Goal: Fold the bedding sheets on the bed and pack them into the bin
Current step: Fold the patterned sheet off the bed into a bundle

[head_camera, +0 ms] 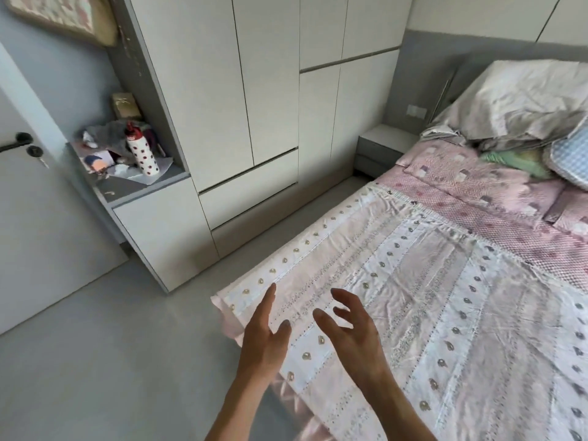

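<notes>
both hands reached forward over the near corner of the bed (477, 192), bare forearms coming up from the bottom edge. the left hand (264, 338) had its fingers held straight and together, thumb spread to the side, its grip apart and holding nothing. the right hand (350, 332) had its fingers loosely curved and spread, its grip also apart and empty. whether either fingertip touched the cloth could not be told.

under them a pale pink and white sheet (429, 300) lay spread flat across the foot half of the bed, quilted in stripes with rows of small teardrop motifs, its corner hanging a little past the mattress edge near the left hand. beyond it lay a pink patterned sheet (496, 214), then a rumpled pile of bedding (521, 103) at the headboard.

the bed's right side was cut off by the frame. items on the shelf (143, 186) beside the wardrobe (254, 90) were jumbled and hard to make out, apart from a spotted bottle (143, 154).
</notes>
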Tool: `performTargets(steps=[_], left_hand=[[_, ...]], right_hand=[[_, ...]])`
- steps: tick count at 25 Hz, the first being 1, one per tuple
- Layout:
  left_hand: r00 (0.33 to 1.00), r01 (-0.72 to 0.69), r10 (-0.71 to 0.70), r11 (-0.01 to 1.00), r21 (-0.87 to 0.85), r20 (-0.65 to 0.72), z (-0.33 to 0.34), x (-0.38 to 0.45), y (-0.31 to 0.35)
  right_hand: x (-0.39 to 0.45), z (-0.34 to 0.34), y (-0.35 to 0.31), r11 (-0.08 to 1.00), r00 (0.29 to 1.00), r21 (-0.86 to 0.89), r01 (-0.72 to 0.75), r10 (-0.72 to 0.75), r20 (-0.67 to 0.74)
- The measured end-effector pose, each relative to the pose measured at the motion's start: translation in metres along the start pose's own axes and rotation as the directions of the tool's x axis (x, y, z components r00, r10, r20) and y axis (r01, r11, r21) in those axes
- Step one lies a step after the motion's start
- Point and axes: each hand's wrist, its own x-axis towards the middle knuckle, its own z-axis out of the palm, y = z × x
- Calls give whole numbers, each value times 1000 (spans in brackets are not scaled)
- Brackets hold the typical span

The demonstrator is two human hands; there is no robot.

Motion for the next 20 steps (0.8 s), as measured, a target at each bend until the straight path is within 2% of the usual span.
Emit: performTargets(steps=[3, 6, 13, 17, 20], left_hand=[[992, -95, 86, 991, 96, 92, -49, 75, -3], [957, -228, 190, 960, 163, 220, -90, 154, -7], [858, -378, 283, 913, 154, 430, -110, 324, 9], [825, -418, 294, 892, 173, 482, -112, 416, 21], [812, -383, 229, 904, 193, 537, -112, 481, 22]], right_hand=[[54, 53, -22, 1000, 994, 11, -20, 21, -109], [100, 99, -34, 999, 972, 34, -35, 42, -233], [211, 154, -22, 981, 860, 116, -153, 190, -473], [302, 179, -22, 978, 848, 129, -166, 208, -487], [354, 199, -30, 968, 830, 170, -186, 248, -500]])
